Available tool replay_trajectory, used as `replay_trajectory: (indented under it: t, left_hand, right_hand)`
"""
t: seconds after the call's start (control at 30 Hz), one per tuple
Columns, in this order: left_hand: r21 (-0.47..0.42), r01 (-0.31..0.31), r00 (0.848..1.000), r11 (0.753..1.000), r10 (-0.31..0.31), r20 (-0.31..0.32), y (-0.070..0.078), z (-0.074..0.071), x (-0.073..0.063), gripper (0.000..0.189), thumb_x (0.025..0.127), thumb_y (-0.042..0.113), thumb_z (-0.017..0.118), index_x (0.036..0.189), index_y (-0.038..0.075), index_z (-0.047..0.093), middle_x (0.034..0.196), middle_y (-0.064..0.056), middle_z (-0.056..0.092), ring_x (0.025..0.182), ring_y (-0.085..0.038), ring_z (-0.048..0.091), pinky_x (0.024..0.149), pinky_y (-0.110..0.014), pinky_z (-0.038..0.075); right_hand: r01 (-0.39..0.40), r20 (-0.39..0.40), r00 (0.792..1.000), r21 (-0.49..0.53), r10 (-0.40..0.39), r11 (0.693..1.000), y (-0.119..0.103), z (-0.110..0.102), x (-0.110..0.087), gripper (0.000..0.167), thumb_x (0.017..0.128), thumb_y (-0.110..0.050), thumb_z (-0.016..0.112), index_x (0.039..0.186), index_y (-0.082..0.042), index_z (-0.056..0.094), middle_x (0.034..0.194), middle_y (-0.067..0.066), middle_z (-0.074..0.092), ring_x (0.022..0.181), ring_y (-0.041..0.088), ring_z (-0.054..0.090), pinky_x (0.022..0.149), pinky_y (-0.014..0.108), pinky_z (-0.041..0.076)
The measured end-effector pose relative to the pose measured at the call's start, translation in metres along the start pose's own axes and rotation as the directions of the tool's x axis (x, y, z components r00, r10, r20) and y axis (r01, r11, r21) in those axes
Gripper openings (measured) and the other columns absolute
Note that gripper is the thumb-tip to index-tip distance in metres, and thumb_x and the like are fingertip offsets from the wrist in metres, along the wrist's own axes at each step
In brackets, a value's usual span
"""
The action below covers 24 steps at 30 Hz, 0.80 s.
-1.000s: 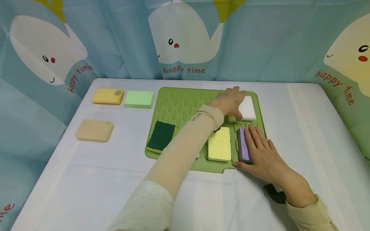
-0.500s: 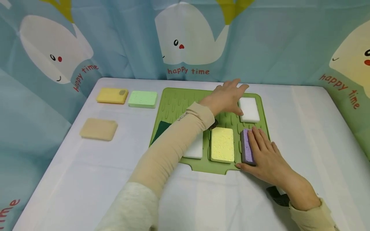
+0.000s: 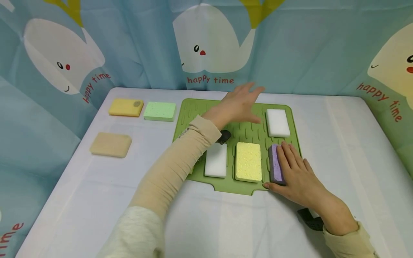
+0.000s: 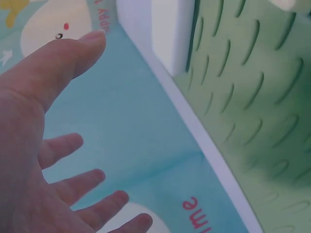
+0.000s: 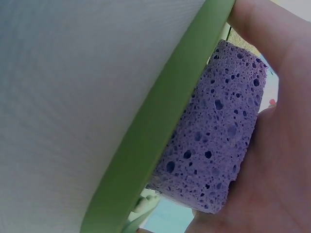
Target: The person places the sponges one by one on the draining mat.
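Note:
My right hand holds a purple sponge at the near right of a green ribbed mat. Its fingers lie over the sponge and the thumb is by its near end; in the right wrist view the pitted sponge shows under the palm, against the mat's edge. Held over the back of the mat, my left hand has its fingers spread and nothing in it. To its right a white sponge lies in the mat's back right corner. A yellow sponge and another white sponge lie along the front.
Left of the mat, on the white table, lie a yellow sponge with a round mark, a light green sponge and a beige sponge. My left forearm crosses the mat's left part. A printed curtain stands behind.
My left hand has moved left and up, away from the white sponge at the back right, which stays on the mat. The right hand keeps its place on the purple sponge.

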State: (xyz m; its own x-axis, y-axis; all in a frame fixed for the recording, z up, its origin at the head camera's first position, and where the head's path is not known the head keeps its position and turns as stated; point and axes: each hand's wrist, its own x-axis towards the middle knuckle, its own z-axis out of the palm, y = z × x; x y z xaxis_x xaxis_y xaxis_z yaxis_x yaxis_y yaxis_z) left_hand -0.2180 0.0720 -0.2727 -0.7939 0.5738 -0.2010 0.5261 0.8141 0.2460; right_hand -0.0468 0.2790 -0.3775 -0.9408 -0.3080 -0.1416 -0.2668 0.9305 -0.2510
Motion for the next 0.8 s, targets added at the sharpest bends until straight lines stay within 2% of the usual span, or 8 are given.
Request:
replay_trajectory:
  t: [0.23, 0.53, 0.8]
  left_hand:
    - [-0.046, 0.005, 0.999, 0.999, -0.008, -0.052, -0.018, -0.005, -0.014, 0.1, 0.085, 0.059, 0.069, 0.16, 0.032, 0.009, 0.169, -0.002, 0.001, 0.156, -0.025, 0.008, 0.124, -0.046, 0.018]
    - [-0.108, 0.027, 0.992, 0.994, -0.04, -0.122, -0.041, -0.008, -0.03, 0.095, 0.086, 0.054, 0.071, 0.159, 0.03, 0.016, 0.168, -0.004, 0.006, 0.155, -0.029, 0.012, 0.122, -0.049, 0.022]
    - [-0.098, 0.049, 0.986, 0.994, -0.064, -0.154, -0.055, -0.009, -0.039, 0.094, 0.086, 0.052, 0.071, 0.159, 0.029, 0.017, 0.168, -0.005, 0.007, 0.154, -0.028, 0.013, 0.122, -0.047, 0.024]
  right_hand:
    - [-0.005, 0.003, 1.0, -0.001, 0.005, 1.0, -0.001, -0.001, 0.0, 0.12, 0.084, -0.062, 0.069, 0.159, -0.002, -0.004, 0.166, 0.023, -0.006, 0.153, 0.043, -0.004, 0.104, 0.078, 0.019]
    - [-0.001, 0.003, 1.0, -0.011, 0.001, 1.0, -0.001, -0.001, 0.0, 0.12, 0.084, -0.061, 0.069, 0.158, -0.001, -0.004, 0.166, 0.023, -0.006, 0.153, 0.043, -0.004, 0.105, 0.078, 0.019]
    - [0.013, -0.024, 1.0, -0.003, -0.013, 1.0, 0.001, 0.003, 0.0, 0.12, 0.084, -0.061, 0.069, 0.158, -0.002, -0.004, 0.166, 0.023, -0.005, 0.153, 0.042, -0.005, 0.103, 0.078, 0.02]
